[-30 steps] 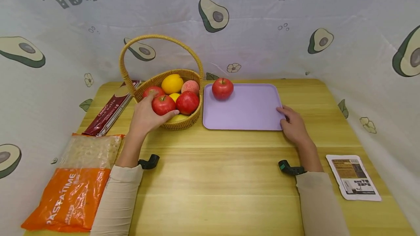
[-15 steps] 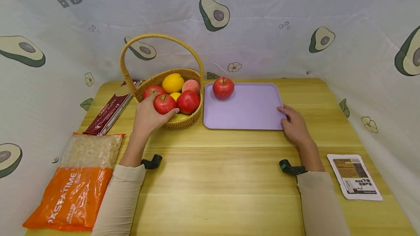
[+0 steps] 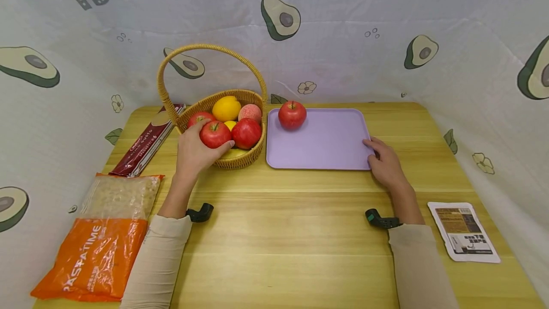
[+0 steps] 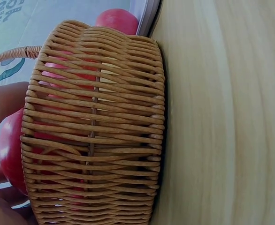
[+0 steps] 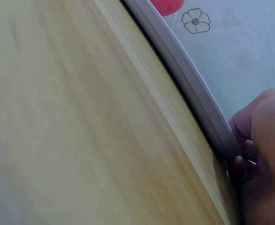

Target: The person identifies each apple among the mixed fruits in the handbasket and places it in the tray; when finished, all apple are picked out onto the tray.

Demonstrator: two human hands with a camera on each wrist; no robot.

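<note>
Thumb and fingers of my left hand [image 3: 193, 149] curl round a red apple [image 3: 216, 135] at the front left of the wicker basket [image 3: 241, 161]. Around that apple lie another red apple [image 3: 199, 118], a dark red round fruit [image 3: 246, 133], a pinkish fruit [image 3: 250, 112] and a yellow fruit [image 3: 226, 108]. In the left wrist view the basket's woven side [image 4: 95, 126] hides much of the apple. My right hand [image 3: 386, 163] pinches the right edge of a lilac tray [image 3: 321, 149], which lies flat. A red apple [image 3: 292, 115] sits at the tray's back left.
An orange pasta bag [image 3: 92, 252] and a dark red spaghetti packet [image 3: 147, 144] lie on the left of the wooden table [image 3: 283, 232]. On the right is a white packet with a brown label [image 3: 464, 232]. The basket's tall handle [image 3: 210, 47] arches over the fruit.
Very little differs. The apple in my left hand sits slightly higher in the basket than before. My right hand and the tray have stayed in place.
</note>
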